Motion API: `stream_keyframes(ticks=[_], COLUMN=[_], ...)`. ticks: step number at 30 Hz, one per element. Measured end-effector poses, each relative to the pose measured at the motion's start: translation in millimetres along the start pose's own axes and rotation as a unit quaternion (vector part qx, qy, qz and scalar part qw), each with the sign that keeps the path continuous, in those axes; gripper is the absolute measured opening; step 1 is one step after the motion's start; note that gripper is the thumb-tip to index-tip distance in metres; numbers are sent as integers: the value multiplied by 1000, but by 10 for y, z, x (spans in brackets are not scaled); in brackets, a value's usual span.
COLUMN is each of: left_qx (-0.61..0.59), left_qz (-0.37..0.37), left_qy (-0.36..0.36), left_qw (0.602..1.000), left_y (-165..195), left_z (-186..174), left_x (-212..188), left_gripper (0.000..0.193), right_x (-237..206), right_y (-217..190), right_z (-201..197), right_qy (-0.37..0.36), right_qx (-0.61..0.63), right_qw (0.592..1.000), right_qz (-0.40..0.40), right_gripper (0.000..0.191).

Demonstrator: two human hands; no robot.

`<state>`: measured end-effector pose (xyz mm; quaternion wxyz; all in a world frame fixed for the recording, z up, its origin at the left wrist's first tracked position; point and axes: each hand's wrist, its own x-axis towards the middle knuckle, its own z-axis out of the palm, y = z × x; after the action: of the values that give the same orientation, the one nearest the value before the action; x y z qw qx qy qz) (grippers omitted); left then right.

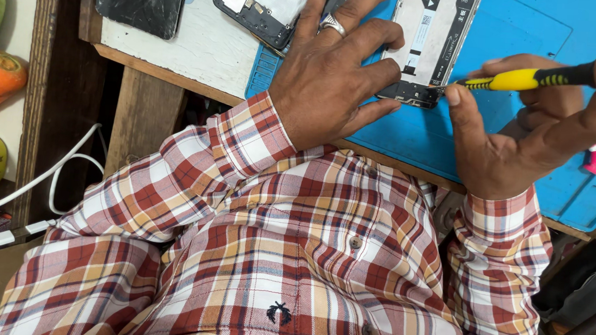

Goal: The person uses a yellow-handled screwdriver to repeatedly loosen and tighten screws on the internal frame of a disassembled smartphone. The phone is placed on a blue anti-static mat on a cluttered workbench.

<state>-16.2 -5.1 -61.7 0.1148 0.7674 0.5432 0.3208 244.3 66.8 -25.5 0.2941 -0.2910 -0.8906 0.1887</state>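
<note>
Plaid shirt (293,255) fills the bottom, both cuffs at the bench edge. Left hand (330,74) w/ ring lies palm-down, fingers spread, pinning the opened phone (427,38) at 12 o'clock on the blue mat (522,36). Right hand (524,138) at 3 o'clock, wrist bent, pinches a yellow-black screwdriver (527,79), tip on the phone's lower edge. Cracked phone (140,3) at 10 o'clock, white cables (53,175) at 9.
</note>
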Motion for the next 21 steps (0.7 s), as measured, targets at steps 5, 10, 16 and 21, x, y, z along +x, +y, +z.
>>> stream_keyframes(ticks=[5, 10, 16, 21], left_qx=[3, 1, -23, 30], left_qz=[-3, 1, 11, 48], left_qy=[-1, 0, -10, -55], left_qw=[1000, 1000, 1000, 997], left_y=[-3, -12, -10, -24], left_z=[20, 30, 28, 1], left_x=[-16, -8, -27, -48], left_gripper=[28, 28, 25, 26], right_x=[-19, -31, -1, -25], right_y=[-6, 7, -32, -175], right_z=[-12, -22, -25, -32], right_qy=[4, -7, -14, -18], right_qx=[-27, 28, 30, 13], right_qw=[1000, 999, 999, 1000], right_qz=[15, 16, 16, 18], right_gripper=[110, 108, 105, 104])
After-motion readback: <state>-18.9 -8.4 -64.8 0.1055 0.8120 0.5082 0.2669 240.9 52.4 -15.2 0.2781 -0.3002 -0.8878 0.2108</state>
